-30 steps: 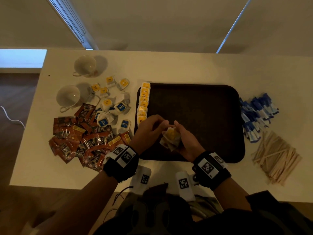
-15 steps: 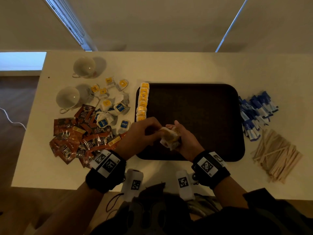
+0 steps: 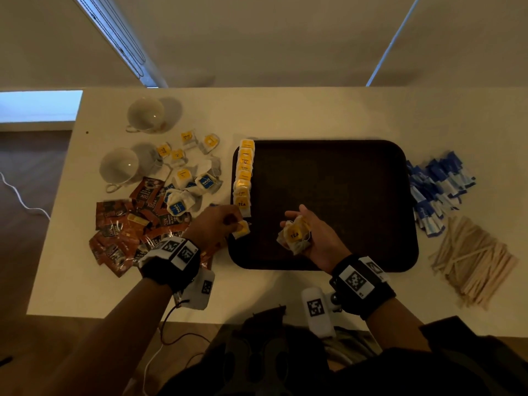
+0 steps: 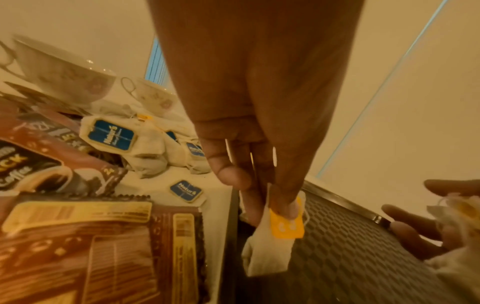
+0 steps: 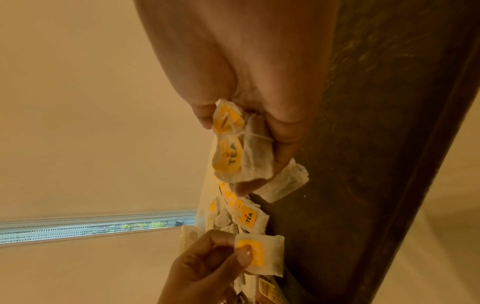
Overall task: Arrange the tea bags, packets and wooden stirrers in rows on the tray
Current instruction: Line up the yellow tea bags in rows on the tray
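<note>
- Dark tray (image 3: pixel 328 167): yellow-tagged tea bags (image 3: pixel 244 175) overlapping in a row along its left edge
- One yellow-tagged bag (image 3: pixel 241 229) pinched above the row's near end
- Wooden stirrers (image 3: pixel 471 261) heaped right of the tray

Your left grip (image 3: pixel 220 224) reaches forward at the tray's (image 3: pixel 328 167) near-left edge, back of the hand up, thumb and fingertips (image 4: pixel 287 207) pinching one tea bag (image 4: pixel 270 242) by its yellow tag so the bag hangs below. The other fingers curl in behind the pinch. Your right grip (image 3: pixel 311 235) sits over the tray's near part, well apart from the left, palm turned towards the left, fingers curled round a bunch of tea bags (image 3: pixel 294 235), thumb on top. Both forearms come up from the near edge of the surface (image 3: pixel 257 115), angled slightly inward, each wrist wearing a black band with white marker tags.
</note>
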A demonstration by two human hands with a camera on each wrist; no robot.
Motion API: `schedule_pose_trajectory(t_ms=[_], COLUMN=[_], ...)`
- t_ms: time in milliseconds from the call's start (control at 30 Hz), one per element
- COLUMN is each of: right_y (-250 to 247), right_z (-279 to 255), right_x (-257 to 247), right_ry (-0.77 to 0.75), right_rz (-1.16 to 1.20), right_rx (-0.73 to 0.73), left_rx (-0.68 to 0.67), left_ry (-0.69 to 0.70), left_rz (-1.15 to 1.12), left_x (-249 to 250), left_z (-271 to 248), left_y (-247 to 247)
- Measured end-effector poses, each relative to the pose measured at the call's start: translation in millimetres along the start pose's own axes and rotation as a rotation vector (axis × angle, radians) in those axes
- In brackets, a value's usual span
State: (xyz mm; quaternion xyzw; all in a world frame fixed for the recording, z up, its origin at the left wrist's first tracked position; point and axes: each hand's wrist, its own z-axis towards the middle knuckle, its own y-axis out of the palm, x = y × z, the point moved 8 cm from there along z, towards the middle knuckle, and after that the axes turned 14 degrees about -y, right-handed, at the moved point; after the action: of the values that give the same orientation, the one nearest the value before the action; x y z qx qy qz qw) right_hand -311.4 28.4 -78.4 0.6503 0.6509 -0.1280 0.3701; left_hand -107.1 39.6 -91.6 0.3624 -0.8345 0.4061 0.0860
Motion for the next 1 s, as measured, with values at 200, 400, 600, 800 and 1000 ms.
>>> schedule_pose_trajectory(t_ms=[200,400,600,800,1000], right_y=[-2,-6,-6,-1,4], right_z=[1,2,4,7,7], right_x=[-1,1,2,1,0], right_ry=[-0.001,-0.002,0.01,0.02,0.019], right_rz=[-0.025,-0.055,-0.056,-0.012,-0.008], right_rx=[-0.005,-0.004,-0.004,-0.014,-0.033], left_rx=[-0.009,0.139,0.304,0.199,0.283], left_ry=[-0.014,0.031,-0.004,0.007,0.085], left_rz=[0.162,0.227,0.234,0.338,0.133], left_x=[7,17,17,9,39], left_z=[20,27,21,16,0], left_y=[6,-3,-13,9,-2])
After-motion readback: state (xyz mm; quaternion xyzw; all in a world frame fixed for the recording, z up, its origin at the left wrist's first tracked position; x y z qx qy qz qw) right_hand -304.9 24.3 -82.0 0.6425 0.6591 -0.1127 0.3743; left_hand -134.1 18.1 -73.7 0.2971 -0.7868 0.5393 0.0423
